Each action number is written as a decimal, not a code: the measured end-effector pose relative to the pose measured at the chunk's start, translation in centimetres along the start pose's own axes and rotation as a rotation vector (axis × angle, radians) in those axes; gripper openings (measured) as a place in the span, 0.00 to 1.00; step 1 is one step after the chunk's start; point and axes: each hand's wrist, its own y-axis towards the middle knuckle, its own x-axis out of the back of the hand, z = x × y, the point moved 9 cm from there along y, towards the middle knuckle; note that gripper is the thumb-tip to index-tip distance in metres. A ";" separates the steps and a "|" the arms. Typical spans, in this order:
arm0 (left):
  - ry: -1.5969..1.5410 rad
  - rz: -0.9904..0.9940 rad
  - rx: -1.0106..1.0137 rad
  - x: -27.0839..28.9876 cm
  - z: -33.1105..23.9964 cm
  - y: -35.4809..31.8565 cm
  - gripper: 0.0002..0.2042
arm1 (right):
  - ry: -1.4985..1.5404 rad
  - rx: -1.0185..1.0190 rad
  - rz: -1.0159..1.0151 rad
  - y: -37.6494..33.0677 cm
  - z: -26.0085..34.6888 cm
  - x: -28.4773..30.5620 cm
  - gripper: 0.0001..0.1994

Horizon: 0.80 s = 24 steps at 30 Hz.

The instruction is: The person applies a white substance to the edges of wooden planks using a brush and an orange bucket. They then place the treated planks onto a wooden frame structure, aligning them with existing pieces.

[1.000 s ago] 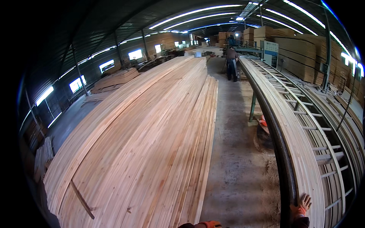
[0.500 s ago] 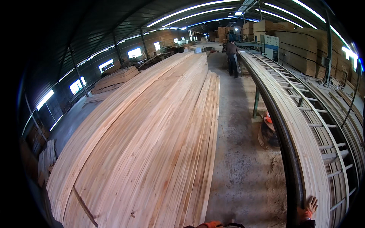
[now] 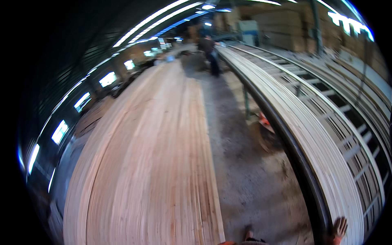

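Observation:
My right hand [image 3: 339, 227] rests at the lower right on a bundle of long pale wood strips [image 3: 304, 116], fingers stretched out and nothing gripped. An orange cuff shows at its wrist. The strips lie lengthwise beside a dark rounded rail [image 3: 281, 134] on a long raised conveyor. Of my left arm only an orange patch [image 3: 227, 243] shows at the bottom edge, and the fingers there cannot be made out. To the left spreads a broad stack of long wooden boards [image 3: 151, 163], smeared by motion.
A person [image 3: 209, 55] in dark clothes stands at the conveyor's far end near a pale control cabinet [image 3: 249, 32]. A concrete floor aisle [image 3: 245, 179] runs between stack and conveyor. A ladder-like roller frame [image 3: 326, 98] lies to the right. Something orange [image 3: 265, 122] is beneath the rail.
My view has swung to the right and blurred, so the scene appears shifted left and tilted. My right hand still lies on the strips, slightly lower in view.

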 end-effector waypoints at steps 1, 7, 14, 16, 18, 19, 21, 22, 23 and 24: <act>0.004 0.039 -0.022 0.8 -1.0 2.2 0.21 | -0.076 0.082 -0.543 1.3 -1.5 -1.6 0.60; 0.009 0.130 0.046 8.4 -3.6 9.6 0.20 | 0.097 -0.626 -0.227 4.7 -2.6 -7.9 0.54; -0.075 0.141 -0.114 16.3 -3.4 18.0 0.25 | 0.644 0.314 -0.609 18.0 24.2 7.7 0.33; -0.039 0.163 -0.101 20.1 -4.3 20.7 0.25 | 0.904 0.470 -0.272 23.3 32.4 7.1 0.32; -0.013 0.160 -0.089 24.8 -4.4 23.0 0.25 | 0.901 0.483 0.255 27.9 40.4 6.0 0.32; 0.000 0.152 -0.082 27.6 -4.0 23.9 0.26 | 0.858 0.489 0.375 29.6 43.3 5.5 0.32; 0.040 0.133 -0.067 33.8 -2.8 25.3 0.26 | 0.753 0.491 0.619 32.0 48.7 3.1 0.33; 0.060 0.125 -0.065 36.8 -2.6 26.3 0.26 | 0.693 0.494 0.659 33.6 50.3 2.9 0.34; 0.085 0.120 -0.058 39.7 -2.2 27.3 0.26 | 0.634 0.495 0.697 35.3 51.8 2.6 0.35; 0.110 0.109 -0.047 42.9 -2.0 28.2 0.26 | 0.575 0.501 0.731 37.3 53.4 2.8 0.36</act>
